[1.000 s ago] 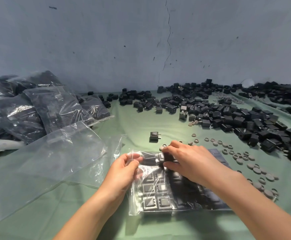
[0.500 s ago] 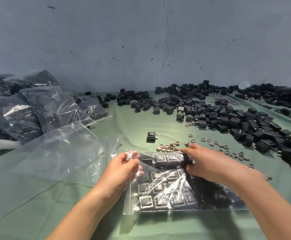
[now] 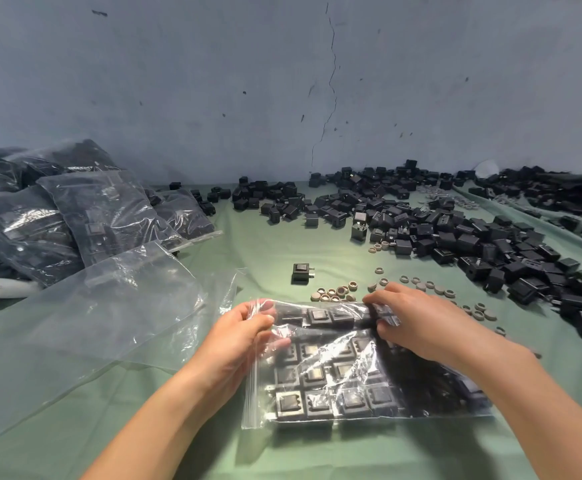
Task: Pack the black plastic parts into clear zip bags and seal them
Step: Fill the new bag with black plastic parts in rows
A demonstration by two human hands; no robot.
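A clear zip bag (image 3: 338, 372) lies flat on the green cloth in front of me, filled with rows of square black plastic parts (image 3: 317, 400). My left hand (image 3: 244, 336) pinches the bag's far left corner between thumb and fingers. My right hand (image 3: 417, 320) grips the far edge of the bag further right, fingers curled over the plastic and the parts under it. A single black part (image 3: 301, 273) stands alone just beyond the bag.
Loose black parts (image 3: 455, 233) are heaped across the back and right of the table. Small grey rings (image 3: 338, 292) lie scattered beyond the bag. Empty clear bags (image 3: 85, 320) lie at the left, filled bags (image 3: 75, 216) stacked behind them. A grey wall stands behind.
My right hand has slid rightward along the bag's far edge, away from my left hand, which stays pinching the left corner. More of the top row of parts now shows.
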